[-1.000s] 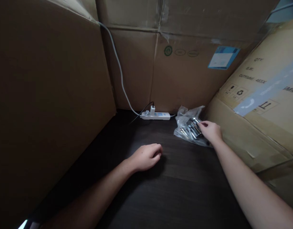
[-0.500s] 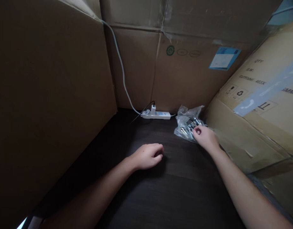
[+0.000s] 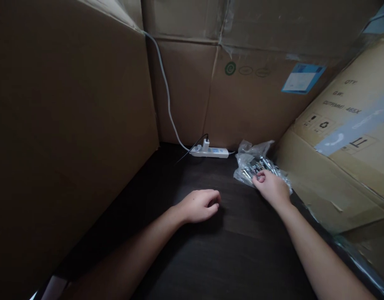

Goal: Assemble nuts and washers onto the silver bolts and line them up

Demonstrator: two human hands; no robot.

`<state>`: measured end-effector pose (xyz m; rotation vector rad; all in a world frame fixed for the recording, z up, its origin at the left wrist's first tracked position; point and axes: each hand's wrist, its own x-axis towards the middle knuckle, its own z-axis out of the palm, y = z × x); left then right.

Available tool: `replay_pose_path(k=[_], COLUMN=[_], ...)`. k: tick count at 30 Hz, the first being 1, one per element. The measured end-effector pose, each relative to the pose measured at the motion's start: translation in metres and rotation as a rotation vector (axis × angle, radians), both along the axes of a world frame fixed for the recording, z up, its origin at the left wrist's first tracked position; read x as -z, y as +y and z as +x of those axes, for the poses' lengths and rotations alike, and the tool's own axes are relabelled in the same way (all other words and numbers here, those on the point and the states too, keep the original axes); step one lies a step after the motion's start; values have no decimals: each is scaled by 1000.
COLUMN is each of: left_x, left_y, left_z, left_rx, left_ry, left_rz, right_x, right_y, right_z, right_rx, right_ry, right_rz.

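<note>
A clear plastic bag of metal bolts lies on the dark wooden table near the back right corner. My right hand rests on the bag's near edge, fingers pinched on the plastic and the parts inside. My left hand lies on the table in the middle, fingers curled loosely under, holding nothing.
Large cardboard boxes wall in the table: one on the left, one at the back, and a tilted one on the right. A white power strip with a plugged charger lies at the back, its white cable running up.
My right hand slid a little left and nearer along the bag and closed its fingers on it. My left hand stayed in place. The view shifted slightly.
</note>
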<state>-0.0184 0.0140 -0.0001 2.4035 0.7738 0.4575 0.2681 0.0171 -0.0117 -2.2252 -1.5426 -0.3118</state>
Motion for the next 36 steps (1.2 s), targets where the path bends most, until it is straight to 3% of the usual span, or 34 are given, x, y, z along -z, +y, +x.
replay_pose_path(k=[2,4,7,12,25,36], left_x=[0,-2,-3,-4,-3,-2], left_y=[-1,-1,-2,-4,-4,-4], left_z=[0,0,0,1,1,0], left_rx=[-30,-67,-105,-74,-27,-22], left_ry=[-28,-65,-105,-103,-114,-111], left_rz=[-14,-24,-38,-26,18,15], right_x=[-7,-11,-12,-7,0,0], right_y=[-10,-24,-46,-65,-66,-65], right_z=[-12,-30,-63,-94,-98,-102], right_rx=[-61,-209,-488,-747,-795,-795], right_ry=[17,34,109,190,490,620], right_rz=[81,119,45,-58,-158,-42])
